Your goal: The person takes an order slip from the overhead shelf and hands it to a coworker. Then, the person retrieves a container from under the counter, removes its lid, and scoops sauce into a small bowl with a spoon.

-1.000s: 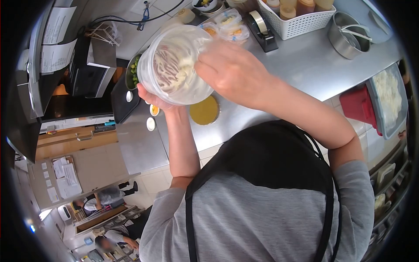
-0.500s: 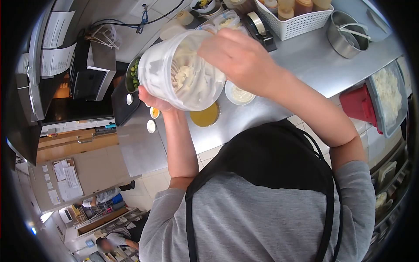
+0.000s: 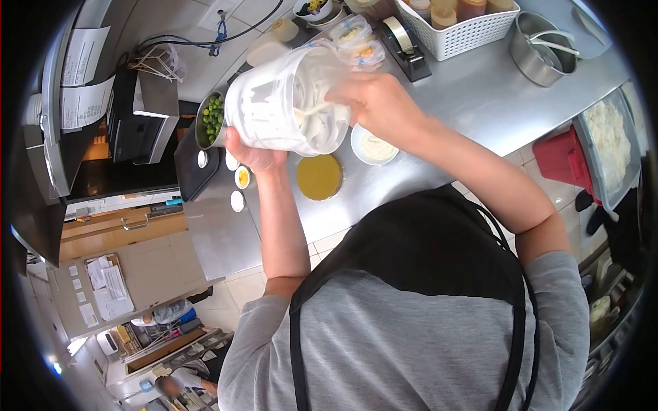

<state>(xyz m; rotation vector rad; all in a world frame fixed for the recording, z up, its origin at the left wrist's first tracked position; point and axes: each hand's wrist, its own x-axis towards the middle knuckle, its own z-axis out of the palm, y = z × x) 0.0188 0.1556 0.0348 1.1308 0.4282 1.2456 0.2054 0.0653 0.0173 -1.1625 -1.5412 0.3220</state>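
Observation:
My left hand (image 3: 255, 152) holds a large translucent plastic tub (image 3: 257, 109) from below and the left side. The tub is tilted over, its mouth facing right, and thick white cream coats its inside. At the mouth, my right hand (image 3: 377, 101) is closed, fingertips blurred; a pale, slim utensil (image 3: 314, 109) reaches from it into the tub. Just below the right hand sits a white bowl (image 3: 374, 145) of white cream. A round mustard-coloured disc (image 3: 319, 177) lies on the steel counter (image 3: 473, 103) under the tub.
Beyond the tub are a bowl of green limes (image 3: 213, 118), small white cups (image 3: 237, 201), plastic bags (image 3: 356, 41) and a tape dispenser (image 3: 411, 58). A white basket of bottles (image 3: 473, 38) and a steel pot (image 3: 541, 65) stand further right. A person (image 3: 185, 380) is in the background.
The tub has tipped further onto its side, its mouth turning right, and risen slightly. My right hand has shifted a little right and down, and the pale utensil now shows.

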